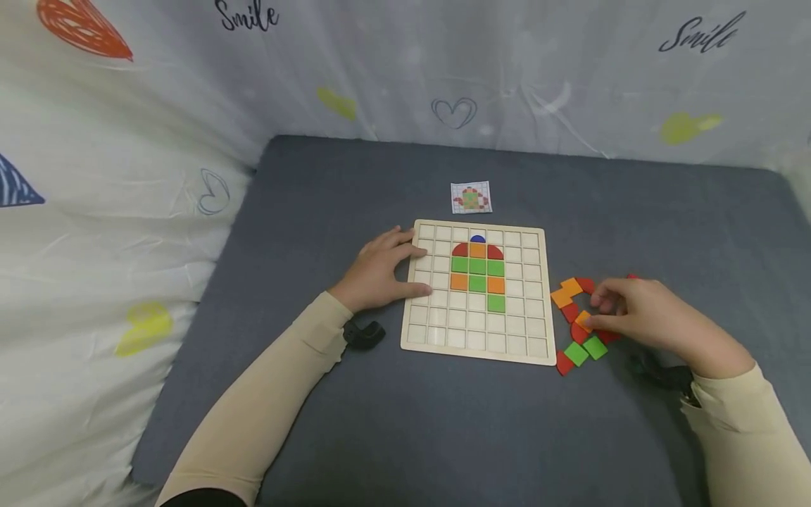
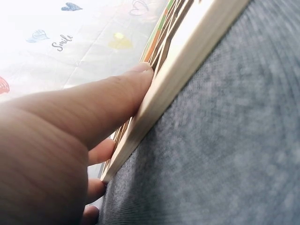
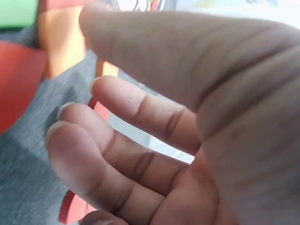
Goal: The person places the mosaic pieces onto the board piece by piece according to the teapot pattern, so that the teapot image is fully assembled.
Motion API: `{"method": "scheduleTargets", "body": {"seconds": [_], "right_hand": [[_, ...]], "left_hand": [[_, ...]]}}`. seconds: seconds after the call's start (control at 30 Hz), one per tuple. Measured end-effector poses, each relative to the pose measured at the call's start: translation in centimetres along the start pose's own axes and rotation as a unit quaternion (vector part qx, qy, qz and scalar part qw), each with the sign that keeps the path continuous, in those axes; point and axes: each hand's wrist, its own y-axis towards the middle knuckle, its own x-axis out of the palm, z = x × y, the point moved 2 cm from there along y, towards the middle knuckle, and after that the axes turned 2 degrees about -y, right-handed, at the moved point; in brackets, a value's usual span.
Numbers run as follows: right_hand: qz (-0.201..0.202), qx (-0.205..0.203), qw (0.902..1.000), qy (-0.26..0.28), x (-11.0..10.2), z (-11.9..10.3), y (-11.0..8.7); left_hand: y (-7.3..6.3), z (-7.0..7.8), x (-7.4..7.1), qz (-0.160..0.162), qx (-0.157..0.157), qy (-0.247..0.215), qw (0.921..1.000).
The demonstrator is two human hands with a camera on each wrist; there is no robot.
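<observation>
On the table lies a square wooden grid board (image 1: 405, 331) with red, orange, green and blue flat pieces in its upper middle cells. My left hand (image 1: 375, 271) rests at the board's left side, thumb and fingers spread over the rim; in the left wrist view the thumb (image 2: 126, 84) presses on the edge. Right of the board, my right hand (image 1: 646, 313) hovers over loose pieces. Its thumb tip is at an orange square piece (image 3: 63, 40), apparently touching it, while the other fingers hang loosely curled, apart from the thumb. The hand hides part of the pile.
Two green squares (image 1: 576, 353) and a red piece (image 1: 564, 364) lie at the pile's near end, with more orange squares (image 1: 571, 286) at its far end. A small printed pattern card (image 1: 471, 199) lies beyond the board. A patterned white curtain (image 1: 393, 70) borders the grey table.
</observation>
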Motion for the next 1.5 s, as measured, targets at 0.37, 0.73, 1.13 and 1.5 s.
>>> {"method": "scheduleTargets", "body": {"seconds": [0.37,0.73,1.13,1.5], "right_hand": [[-0.004,-0.011,0.9999,0.004,0.9,0.3,0.0],[-0.006,0.005,0.9997,0.021,1.2,-0.5,-0.2],[0.002,-0.001,0.9998,0.021,1.5,-1.0,-0.2],[0.050,-0.030,0.9981,0.020,-0.3,-2.8,0.3]], "left_hand": [[0.1,-0.1,0.0,-0.001,-0.003,0.002,1.0000],[0.1,0.2,-0.1,-0.003,0.001,0.000,1.0000],[0.0,0.0,-0.1,-0.003,-0.004,0.001,1.0000],[-0.1,0.0,0.0,-0.002,0.000,-0.003,1.0000]]}}
